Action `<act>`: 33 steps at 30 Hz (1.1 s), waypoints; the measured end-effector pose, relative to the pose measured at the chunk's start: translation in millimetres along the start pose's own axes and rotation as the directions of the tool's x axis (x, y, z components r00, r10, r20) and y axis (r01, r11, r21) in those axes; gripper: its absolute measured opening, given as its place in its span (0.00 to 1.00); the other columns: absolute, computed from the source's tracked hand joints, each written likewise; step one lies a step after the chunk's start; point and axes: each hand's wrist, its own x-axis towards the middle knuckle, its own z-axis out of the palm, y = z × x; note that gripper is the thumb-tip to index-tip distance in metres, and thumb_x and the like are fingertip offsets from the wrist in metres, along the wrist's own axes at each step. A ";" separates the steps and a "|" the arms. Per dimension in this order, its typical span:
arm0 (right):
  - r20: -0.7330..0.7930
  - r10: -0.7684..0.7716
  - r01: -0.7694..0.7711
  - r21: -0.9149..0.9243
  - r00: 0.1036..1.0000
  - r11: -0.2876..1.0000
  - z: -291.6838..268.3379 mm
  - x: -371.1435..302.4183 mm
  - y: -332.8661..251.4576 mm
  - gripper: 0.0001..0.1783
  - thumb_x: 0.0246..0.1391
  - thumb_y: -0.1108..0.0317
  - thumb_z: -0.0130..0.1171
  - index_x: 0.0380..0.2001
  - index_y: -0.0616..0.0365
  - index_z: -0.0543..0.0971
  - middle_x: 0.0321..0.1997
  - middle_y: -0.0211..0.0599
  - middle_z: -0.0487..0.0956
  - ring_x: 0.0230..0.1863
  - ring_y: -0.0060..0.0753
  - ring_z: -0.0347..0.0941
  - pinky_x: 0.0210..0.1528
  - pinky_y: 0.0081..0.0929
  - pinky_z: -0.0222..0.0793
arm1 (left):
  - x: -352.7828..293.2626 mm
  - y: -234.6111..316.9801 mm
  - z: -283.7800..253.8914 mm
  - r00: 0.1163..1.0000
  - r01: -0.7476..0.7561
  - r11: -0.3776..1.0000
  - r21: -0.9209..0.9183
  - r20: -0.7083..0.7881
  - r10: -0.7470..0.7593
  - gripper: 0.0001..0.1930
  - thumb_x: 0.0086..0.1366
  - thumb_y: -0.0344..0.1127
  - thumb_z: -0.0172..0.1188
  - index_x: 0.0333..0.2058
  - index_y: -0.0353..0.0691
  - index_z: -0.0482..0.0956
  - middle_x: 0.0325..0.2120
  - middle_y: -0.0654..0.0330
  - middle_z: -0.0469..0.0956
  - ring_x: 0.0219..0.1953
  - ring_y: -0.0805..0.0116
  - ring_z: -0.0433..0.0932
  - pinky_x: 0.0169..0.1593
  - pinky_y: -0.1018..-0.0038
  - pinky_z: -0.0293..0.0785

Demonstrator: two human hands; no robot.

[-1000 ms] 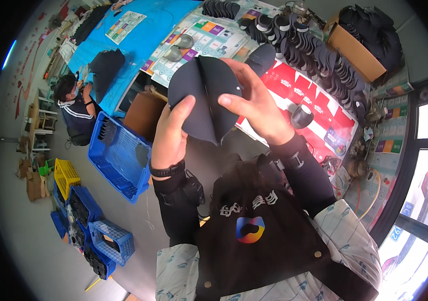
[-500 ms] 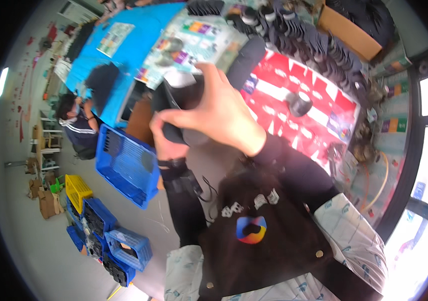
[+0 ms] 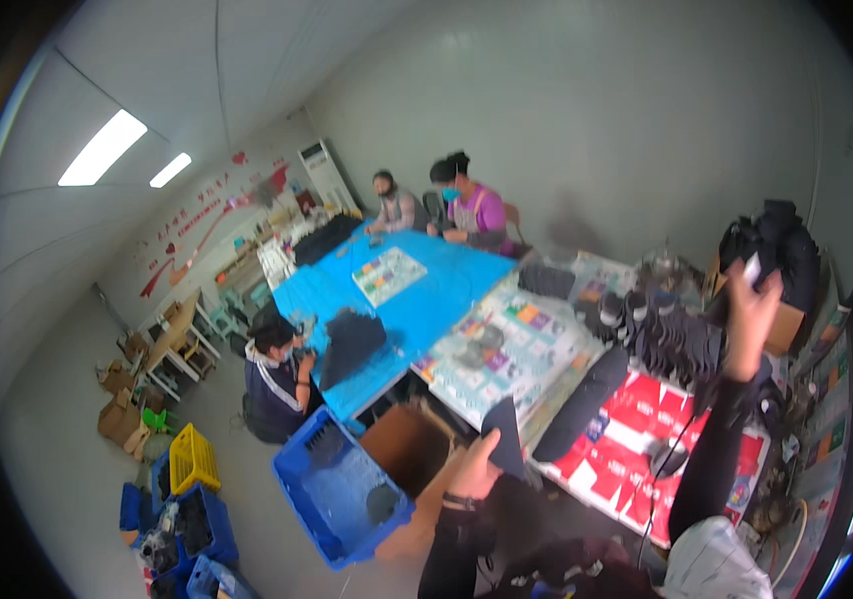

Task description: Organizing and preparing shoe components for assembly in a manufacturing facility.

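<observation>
My right hand (image 3: 752, 317) had swung away from my left hand (image 3: 473, 471) to past the far right corner of the red-and-white printed sheet (image 3: 618, 486), whether empty I couldn't tell, while the left one, left of that sheet, gripped a dark, tapering, fabric-like panel (image 3: 504, 435) low down, apparently to steady it.

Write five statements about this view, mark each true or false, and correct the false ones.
1. The left hand holds a dark panel. True.
2. The yellow crate stands left of the large blue crate. True.
3. The right hand is inside the large blue crate. False: it is raised, well to the right of that crate.
4. The table covering nearest the other people is green. False: it is bright blue.
5. Three other people are visible. True.
</observation>
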 end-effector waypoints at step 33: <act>0.634 0.458 -0.772 0.405 0.623 0.489 -11.5 -312.6 -70.1 0.38 0.73 0.63 0.51 0.80 0.57 0.51 0.78 0.44 0.58 0.77 0.37 0.55 0.78 0.34 0.49 | 13.1 -22.3 143.8 0.896 -0.386 0.423 0.820 0.224 0.383 0.54 0.59 0.63 0.74 0.61 0.15 0.60 0.57 0.29 0.71 0.60 0.37 0.74 0.62 0.55 0.71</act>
